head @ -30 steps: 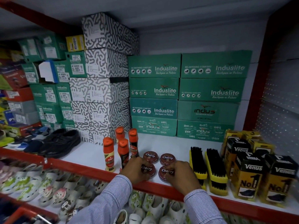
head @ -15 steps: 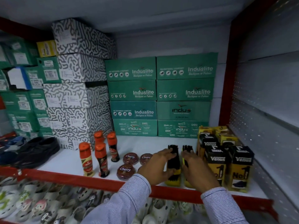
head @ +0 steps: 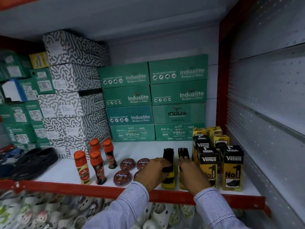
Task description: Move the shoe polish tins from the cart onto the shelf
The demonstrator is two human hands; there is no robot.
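Tins (head: 123, 177), round, maroon, "Cherry"-lidded; left hand (head: 152, 172) and right hand (head: 191, 173) each grasping a brush (head: 168, 154).

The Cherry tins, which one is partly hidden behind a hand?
The front right tin: the left hand covers most of it. The other three show their lids whole.

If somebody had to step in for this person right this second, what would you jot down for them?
Left hand: resting on the left shoe brush; grip unclear.
Right hand: on the right shoe brush; grip also unclear.
Polish tins: four Cherry tins sit on the shelf in two rows, between the polish bottles and the brushes; the front right one is mostly hidden by the left hand.
Done: those four tins are shelved.
Left: the cart is out of view, so check it for more tins. Neither hand holds a tin now.
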